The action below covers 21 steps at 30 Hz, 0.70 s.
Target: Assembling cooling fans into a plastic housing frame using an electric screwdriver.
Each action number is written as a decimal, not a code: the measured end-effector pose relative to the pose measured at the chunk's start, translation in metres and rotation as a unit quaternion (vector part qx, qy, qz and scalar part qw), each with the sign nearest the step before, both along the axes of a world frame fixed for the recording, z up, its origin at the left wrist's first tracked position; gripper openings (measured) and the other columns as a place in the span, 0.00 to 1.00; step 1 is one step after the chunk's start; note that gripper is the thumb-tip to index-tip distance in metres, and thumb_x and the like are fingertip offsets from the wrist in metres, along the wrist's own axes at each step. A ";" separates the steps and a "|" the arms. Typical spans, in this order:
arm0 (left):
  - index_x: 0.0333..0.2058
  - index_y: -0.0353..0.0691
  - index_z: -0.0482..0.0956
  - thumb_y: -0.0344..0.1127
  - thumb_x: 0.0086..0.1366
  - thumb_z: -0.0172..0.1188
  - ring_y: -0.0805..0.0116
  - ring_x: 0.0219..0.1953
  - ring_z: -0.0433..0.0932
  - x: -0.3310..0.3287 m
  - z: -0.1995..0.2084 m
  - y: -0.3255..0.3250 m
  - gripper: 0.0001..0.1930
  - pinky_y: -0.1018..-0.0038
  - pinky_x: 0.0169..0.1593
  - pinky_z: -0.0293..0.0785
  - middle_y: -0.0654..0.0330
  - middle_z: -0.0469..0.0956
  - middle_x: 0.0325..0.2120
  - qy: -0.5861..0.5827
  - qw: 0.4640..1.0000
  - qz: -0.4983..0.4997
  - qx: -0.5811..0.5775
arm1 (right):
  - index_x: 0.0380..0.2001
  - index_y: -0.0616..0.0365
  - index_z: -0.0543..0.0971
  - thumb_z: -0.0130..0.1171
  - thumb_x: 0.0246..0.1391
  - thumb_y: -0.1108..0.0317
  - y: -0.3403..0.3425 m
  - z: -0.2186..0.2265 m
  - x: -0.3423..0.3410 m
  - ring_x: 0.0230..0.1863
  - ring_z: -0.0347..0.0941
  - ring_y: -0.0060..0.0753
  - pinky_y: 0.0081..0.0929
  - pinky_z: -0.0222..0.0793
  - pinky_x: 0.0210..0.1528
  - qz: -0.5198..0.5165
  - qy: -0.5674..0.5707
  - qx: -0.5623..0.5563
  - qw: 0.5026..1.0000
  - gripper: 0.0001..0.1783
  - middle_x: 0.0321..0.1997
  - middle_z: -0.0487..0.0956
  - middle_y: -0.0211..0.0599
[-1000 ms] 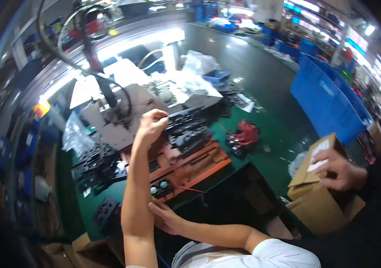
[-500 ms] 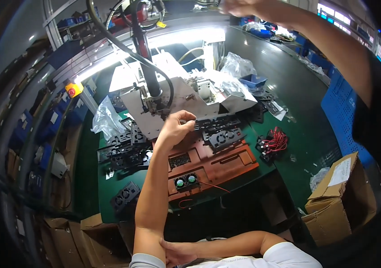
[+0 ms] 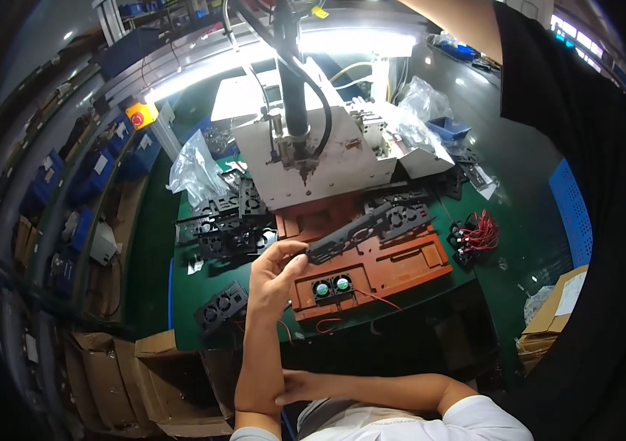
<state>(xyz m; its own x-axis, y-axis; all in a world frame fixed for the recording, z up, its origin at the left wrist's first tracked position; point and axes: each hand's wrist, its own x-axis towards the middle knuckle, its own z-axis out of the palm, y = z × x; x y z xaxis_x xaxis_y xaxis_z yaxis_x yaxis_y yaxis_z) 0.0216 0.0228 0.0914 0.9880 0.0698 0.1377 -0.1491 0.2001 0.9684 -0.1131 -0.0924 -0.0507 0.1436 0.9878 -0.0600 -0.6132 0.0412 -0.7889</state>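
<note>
My left hand (image 3: 276, 278) pinches the near left end of a black slotted fan bracket (image 3: 342, 241), which tilts up to the right above an orange-brown fixture (image 3: 408, 273). Two small black fans (image 3: 332, 287) with green centres sit side by side on the fixture's near left part, a red wire trailing off. My right arm lies folded across my body, and my right hand (image 3: 300, 386) is wrapped round my left arm near the elbow; some of its fingers are hidden. Another black fan bracket (image 3: 405, 219) rests at the fixture's far right.
A white machine (image 3: 328, 162) with a vertical black column stands behind the fixture. Black brackets (image 3: 228, 220) pile up on the left, and one bracket (image 3: 222, 309) lies nearer. Red-wired fans (image 3: 478, 235) sit right. Another person's black sleeve (image 3: 548, 88) reaches in. Cardboard boxes (image 3: 181, 382) flank the table.
My left hand has come back from the machine's front, and the black fan bracket now shows in its grip. The view has shifted. The other person's arm reaches in farther, with its hand out of view.
</note>
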 end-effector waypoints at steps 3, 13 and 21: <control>0.47 0.31 0.79 0.26 0.69 0.60 0.72 0.39 0.83 -0.025 -0.017 0.010 0.09 0.76 0.46 0.80 0.57 0.84 0.40 0.016 0.998 0.030 -0.047 | 0.66 0.62 0.68 0.66 0.65 0.56 -0.016 0.032 0.035 0.57 0.76 0.28 0.28 0.70 0.61 0.004 -0.097 -0.056 0.994 0.34 0.55 0.81 0.40; 0.50 0.30 0.76 0.22 0.71 0.58 0.66 0.42 0.85 -0.068 -0.071 -0.012 0.11 0.72 0.48 0.83 0.52 0.83 0.44 -0.030 0.953 0.081 -0.290 | 0.63 0.61 0.72 0.65 0.65 0.68 -0.079 0.087 0.110 0.58 0.77 0.28 0.31 0.75 0.59 -0.284 -0.025 -0.100 0.953 0.26 0.56 0.81 0.35; 0.51 0.30 0.76 0.24 0.71 0.59 0.65 0.41 0.84 -0.065 -0.072 -0.037 0.11 0.70 0.47 0.83 0.52 0.83 0.43 -0.028 0.950 0.060 -0.306 | 0.60 0.61 0.73 0.61 0.68 0.71 -0.077 0.069 0.110 0.55 0.80 0.31 0.30 0.80 0.58 -0.351 0.013 -0.056 0.935 0.20 0.55 0.81 0.38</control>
